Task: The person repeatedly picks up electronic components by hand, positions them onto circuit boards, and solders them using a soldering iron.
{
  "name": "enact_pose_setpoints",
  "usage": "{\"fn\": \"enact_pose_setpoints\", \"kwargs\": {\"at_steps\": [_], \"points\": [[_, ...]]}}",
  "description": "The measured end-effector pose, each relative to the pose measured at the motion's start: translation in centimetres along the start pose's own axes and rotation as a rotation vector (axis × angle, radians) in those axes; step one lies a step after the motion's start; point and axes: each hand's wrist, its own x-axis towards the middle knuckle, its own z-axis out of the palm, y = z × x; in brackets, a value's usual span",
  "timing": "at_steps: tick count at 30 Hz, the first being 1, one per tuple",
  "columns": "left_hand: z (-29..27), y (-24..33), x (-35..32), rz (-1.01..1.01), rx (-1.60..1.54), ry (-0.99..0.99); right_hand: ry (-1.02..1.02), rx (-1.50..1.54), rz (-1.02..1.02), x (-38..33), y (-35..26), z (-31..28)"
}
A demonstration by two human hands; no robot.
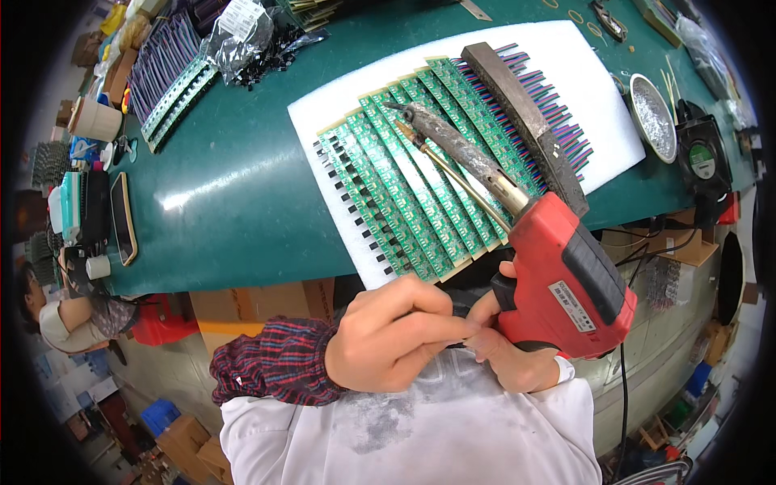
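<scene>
Green smooth bench (234, 194) carries white foam sheet (558, 65) with green circuit boards (404, 190); my right hand (517, 356) grips red plastic soldering gun (566, 275), my left hand (396, 331) fingers curl closed beside it; round metal dish (653, 117) holds grey solder.

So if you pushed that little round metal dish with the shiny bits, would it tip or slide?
The round metal dish looks low and wide, so it would probably slide on the green table rather than tip. It seems small and light. The shiny bits inside look loose, so a hard shove might scatter them.

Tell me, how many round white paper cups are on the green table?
2: one larger white paper cup at the table's far left edge, one small white cup nearer, beside the black phone. Clutter may hide others.
</scene>
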Motion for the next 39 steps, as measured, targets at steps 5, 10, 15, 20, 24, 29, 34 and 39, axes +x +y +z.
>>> {"fn": "enact_pose_setpoints", "kwargs": {"at_steps": [5,10,15,20,24,29,34,39], "points": [[-1.5,0.2,-0.2,0.182,0.277,-0.261,-0.042,-0.186,-0.039,0.3,-0.8,-0.4],[-2.0,0.7,-0.1,0.345,0.328,-0.269,-0.116,0.034,0.305,-0.8,-0.4,-1.0],[-2.0,0.9,0.3,0.567,0.443,-0.3,-0.106,0.197,0.555,-1.9,0.5,-0.7],[-2.8,1.2,0.0,0.498,0.531,-0.329,-0.063,0.182,0.461,-2.9,0.5,-0.9],[-1.8,-1.0,-0.3,0.271,0.552,0.037,0.161,-0.002,0.097,-5.0,2.2,-1.1],[-0.6,-3.4,-1.1,0.17,0.495,0.168,0.053,-0.056,-0.107,-9.0,3.5,-2.4],[-0.6,-3.3,-1.2,0.117,0.523,0.191,0.049,-0.172,-0.033,-11.4,3.5,-2.6],[-0.3,-3.3,-1.1,0.112,0.512,0.233,-0.005,0.16,-0.093,-10.9,3.6,-2.6]]}}
